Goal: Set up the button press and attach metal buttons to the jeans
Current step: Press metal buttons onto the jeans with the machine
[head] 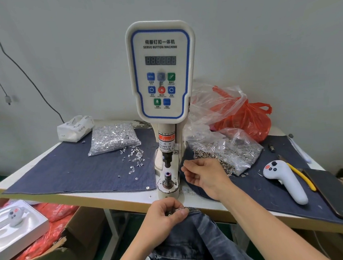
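Note:
The white servo button machine stands at the table's middle, its lower die with a spring at the front edge. My left hand grips the waistband of the blue jeans just below the die, pinching a small metal button against the denim. My right hand hovers to the right of the die, fingers loosely curled, beside an open bag of metal button caps. I cannot tell if it pinches anything. A bag of silver tacks lies left of the machine, with several loose tacks spilled.
A dark denim mat covers the table. A white handheld controller, yellow-handled pliers and a dark phone lie at right. A red plastic bag sits behind. A cardboard box with red bags stands lower left.

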A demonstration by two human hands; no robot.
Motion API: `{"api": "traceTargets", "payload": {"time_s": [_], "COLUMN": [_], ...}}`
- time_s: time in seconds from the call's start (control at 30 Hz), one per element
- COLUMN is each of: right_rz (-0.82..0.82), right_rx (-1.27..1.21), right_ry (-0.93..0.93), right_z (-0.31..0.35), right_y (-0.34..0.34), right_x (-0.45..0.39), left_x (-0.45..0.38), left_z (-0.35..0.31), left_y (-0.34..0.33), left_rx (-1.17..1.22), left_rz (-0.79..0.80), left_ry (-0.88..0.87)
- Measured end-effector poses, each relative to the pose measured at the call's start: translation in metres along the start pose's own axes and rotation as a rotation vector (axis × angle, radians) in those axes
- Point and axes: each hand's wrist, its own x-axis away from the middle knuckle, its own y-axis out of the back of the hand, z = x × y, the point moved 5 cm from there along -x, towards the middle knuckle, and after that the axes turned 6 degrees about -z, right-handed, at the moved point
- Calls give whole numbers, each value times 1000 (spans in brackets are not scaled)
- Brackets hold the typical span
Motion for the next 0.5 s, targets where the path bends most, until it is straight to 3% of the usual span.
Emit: {"api": "traceTargets", "payload": {"time_s": [0.2,0.5], "right_rz": [44,59], "right_rx": [-145,-146], "right_ry": [-163,-302], "right_z": [-9,-20], "right_y": [-10,-23], "right_x": [4,7], "left_x": [2,3], "left_z": [-2,-3], "left_y": [-1,1], "left_rx": [0,-12], "left_rz": [5,-3], "left_ry": [3,-9]}}
